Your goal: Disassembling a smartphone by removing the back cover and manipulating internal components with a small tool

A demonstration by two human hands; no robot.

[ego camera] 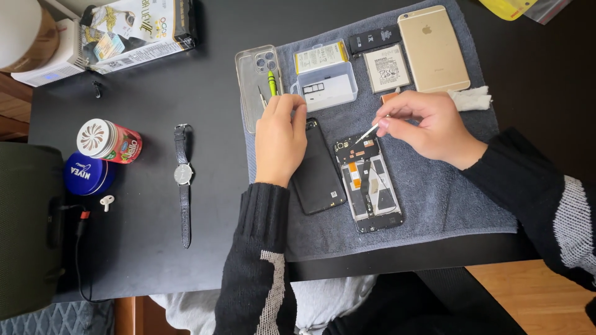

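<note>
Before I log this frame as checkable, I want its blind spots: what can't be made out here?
Head view only:
- Black back cover: near edge hidden under left hand.
- Tweezers: grip hidden inside right hand.
- Opened phone: parts too small to identify.
- Yellow bag: cut off by top edge.

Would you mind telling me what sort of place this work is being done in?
Probably a home desk used for phone repair: a grey towel covers the black table, an opened black phone lies by loose batteries, and a leather-strapped wristwatch and blue round tin sit nearby.
</note>
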